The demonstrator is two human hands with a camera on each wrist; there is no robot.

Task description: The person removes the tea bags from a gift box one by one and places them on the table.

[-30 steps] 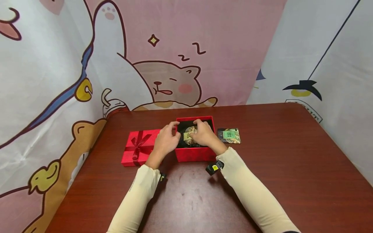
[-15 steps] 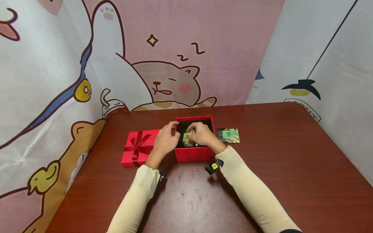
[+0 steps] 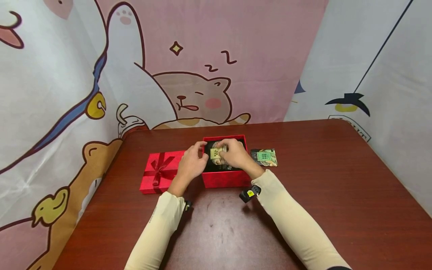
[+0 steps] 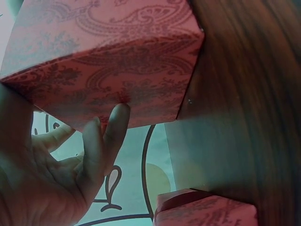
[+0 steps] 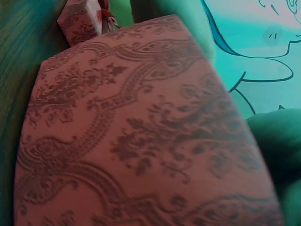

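Observation:
An uncovered red box (image 3: 225, 180) with a black interior stands near the far middle of the table. Inside it, a clear-windowed packet with a yellow label (image 3: 216, 153) is pinched between thumb and fingers of my right hand (image 3: 234, 153), which reaches over the box's right side. My left hand (image 3: 193, 162) rests against the box's left wall near the rim; in the left wrist view, its fingers (image 4: 117, 127) touch the patterned outer wall. In the right wrist view the box's side (image 5: 141, 127) covers most of the frame, and the packet is hidden there.
A red lid with a dark ribbon bow (image 3: 160, 170) lies left of the box, partly behind my left hand. A packet with a green label (image 3: 264, 156) lies flat to the right. Behind the table (image 3: 320, 180) hangs a cartoon-printed cloth (image 3: 270, 67).
My right fingers have closed on the yellow-label packet. The packet first leans, then shows its label more fully a little farther from me. My left hand stays at the box's left wall.

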